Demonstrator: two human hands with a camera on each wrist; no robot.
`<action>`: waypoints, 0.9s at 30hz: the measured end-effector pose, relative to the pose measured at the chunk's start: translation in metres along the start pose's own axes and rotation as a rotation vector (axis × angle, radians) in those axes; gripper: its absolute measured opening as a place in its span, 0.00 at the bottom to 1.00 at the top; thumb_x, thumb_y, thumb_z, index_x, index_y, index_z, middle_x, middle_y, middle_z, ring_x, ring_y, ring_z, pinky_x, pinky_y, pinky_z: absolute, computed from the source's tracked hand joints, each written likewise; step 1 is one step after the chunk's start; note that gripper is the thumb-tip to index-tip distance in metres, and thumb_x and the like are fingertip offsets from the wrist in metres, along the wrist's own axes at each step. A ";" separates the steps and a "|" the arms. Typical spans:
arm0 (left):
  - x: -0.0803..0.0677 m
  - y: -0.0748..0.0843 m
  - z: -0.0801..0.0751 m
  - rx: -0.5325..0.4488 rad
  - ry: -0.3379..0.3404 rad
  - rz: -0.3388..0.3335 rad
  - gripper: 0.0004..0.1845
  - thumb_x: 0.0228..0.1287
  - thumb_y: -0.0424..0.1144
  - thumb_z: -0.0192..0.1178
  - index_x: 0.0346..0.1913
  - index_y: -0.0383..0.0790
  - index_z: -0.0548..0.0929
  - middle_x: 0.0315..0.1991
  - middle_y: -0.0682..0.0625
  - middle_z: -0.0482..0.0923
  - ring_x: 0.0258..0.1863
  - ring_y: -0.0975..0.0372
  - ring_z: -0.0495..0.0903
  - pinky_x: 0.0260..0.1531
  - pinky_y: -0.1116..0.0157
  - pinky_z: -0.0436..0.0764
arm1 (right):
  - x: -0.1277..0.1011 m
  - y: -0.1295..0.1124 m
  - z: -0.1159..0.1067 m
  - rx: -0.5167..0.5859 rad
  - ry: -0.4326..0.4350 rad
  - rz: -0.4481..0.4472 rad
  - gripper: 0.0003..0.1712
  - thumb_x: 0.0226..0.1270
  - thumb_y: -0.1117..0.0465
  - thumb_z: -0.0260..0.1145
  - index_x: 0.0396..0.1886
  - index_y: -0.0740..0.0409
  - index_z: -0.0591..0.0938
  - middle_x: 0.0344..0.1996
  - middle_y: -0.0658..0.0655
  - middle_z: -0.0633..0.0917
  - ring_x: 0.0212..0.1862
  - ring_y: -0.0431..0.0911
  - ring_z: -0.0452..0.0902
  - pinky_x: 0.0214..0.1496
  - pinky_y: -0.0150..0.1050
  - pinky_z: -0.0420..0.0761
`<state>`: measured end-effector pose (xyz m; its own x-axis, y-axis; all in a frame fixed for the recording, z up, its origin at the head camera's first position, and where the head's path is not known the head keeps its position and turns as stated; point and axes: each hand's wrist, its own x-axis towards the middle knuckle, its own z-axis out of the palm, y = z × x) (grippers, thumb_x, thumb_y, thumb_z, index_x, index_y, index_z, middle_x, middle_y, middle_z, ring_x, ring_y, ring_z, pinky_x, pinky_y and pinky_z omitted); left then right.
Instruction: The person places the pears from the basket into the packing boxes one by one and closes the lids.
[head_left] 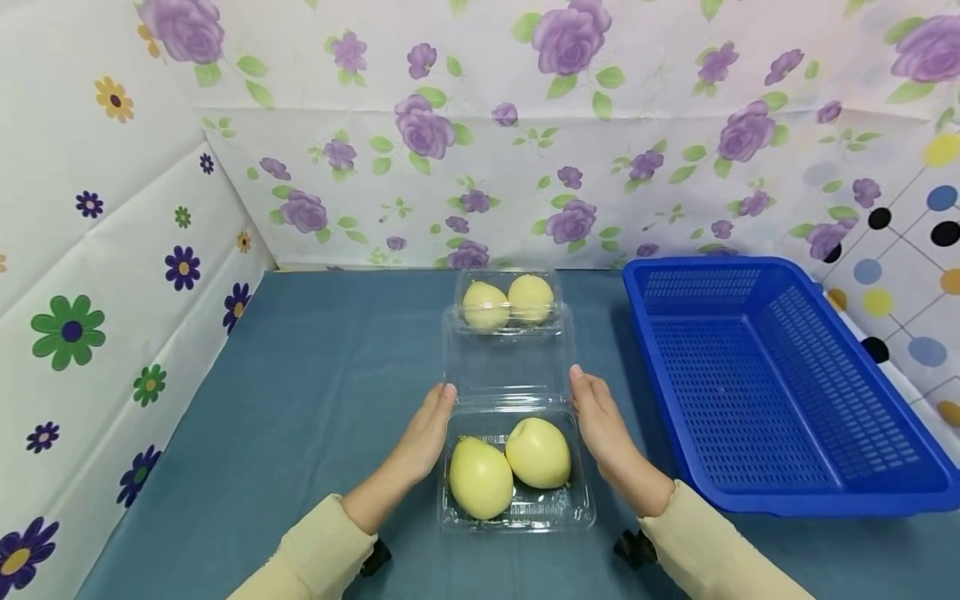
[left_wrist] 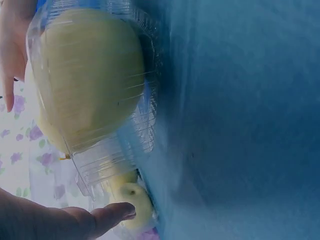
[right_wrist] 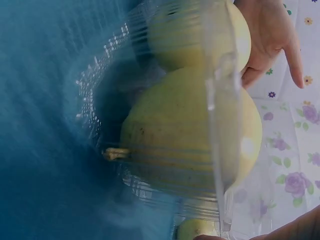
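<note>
Head view: an open clear plastic clamshell box (head_left: pixel 516 500) holding two yellow pears (head_left: pixel 480 477) is flanked by the flat, open left hand (head_left: pixel 423 437) and right hand (head_left: pixel 603 429). Its lid (head_left: pixel 508 358) is not yet closed; a second box (head_left: pixel 508 302) is already shut.

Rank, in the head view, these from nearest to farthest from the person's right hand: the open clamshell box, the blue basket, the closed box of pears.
1. Open clamshell box, beside the right hand.
2. Blue basket, to its right.
3. Closed box of pears, at the back.

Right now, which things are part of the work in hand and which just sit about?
In hand: left hand, right hand, open near box, its lid, two pears inside.
Lying about: far box of pears, blue basket.
</note>
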<state>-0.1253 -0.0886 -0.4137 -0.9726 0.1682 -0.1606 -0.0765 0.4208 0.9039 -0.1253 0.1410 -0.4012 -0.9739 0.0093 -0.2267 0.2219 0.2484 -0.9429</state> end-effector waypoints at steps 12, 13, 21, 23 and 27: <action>0.014 0.002 -0.005 -0.028 0.038 0.079 0.41 0.76 0.58 0.25 0.70 0.19 0.50 0.70 0.26 0.50 0.71 0.38 0.49 0.70 0.43 0.48 | 0.017 -0.007 0.002 0.020 0.048 -0.049 0.40 0.77 0.42 0.38 0.73 0.68 0.48 0.71 0.70 0.55 0.70 0.63 0.55 0.70 0.59 0.57; 0.015 0.002 -0.005 -0.031 0.042 0.084 0.41 0.75 0.58 0.24 0.70 0.19 0.51 0.70 0.26 0.50 0.71 0.38 0.49 0.70 0.43 0.48 | 0.018 -0.007 0.002 0.022 0.046 -0.053 0.40 0.77 0.42 0.37 0.74 0.68 0.47 0.71 0.70 0.54 0.70 0.63 0.54 0.71 0.59 0.56; 0.023 -0.002 -0.004 -0.102 0.051 0.133 0.48 0.71 0.65 0.23 0.70 0.20 0.50 0.69 0.26 0.52 0.71 0.38 0.51 0.70 0.44 0.49 | 0.023 -0.009 0.002 0.005 0.052 -0.069 0.39 0.77 0.42 0.38 0.75 0.63 0.45 0.74 0.68 0.50 0.73 0.63 0.46 0.72 0.60 0.52; 0.025 -0.001 -0.004 -0.138 0.038 0.147 0.48 0.70 0.67 0.23 0.71 0.22 0.48 0.70 0.26 0.51 0.71 0.38 0.51 0.70 0.45 0.50 | 0.024 -0.010 0.001 -0.004 0.054 -0.069 0.40 0.77 0.42 0.39 0.75 0.63 0.44 0.74 0.68 0.48 0.74 0.63 0.44 0.72 0.60 0.51; 0.031 0.000 -0.005 -0.192 0.000 0.174 0.49 0.69 0.69 0.22 0.73 0.26 0.42 0.71 0.26 0.47 0.71 0.39 0.50 0.70 0.46 0.51 | 0.028 -0.013 0.000 -0.013 0.060 -0.060 0.41 0.77 0.41 0.38 0.76 0.62 0.42 0.74 0.67 0.46 0.74 0.62 0.42 0.73 0.59 0.50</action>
<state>-0.1561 -0.0879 -0.4166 -0.9748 0.2231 0.0042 0.0520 0.2086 0.9766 -0.1557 0.1386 -0.3957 -0.9866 0.0516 -0.1545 0.1626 0.2631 -0.9510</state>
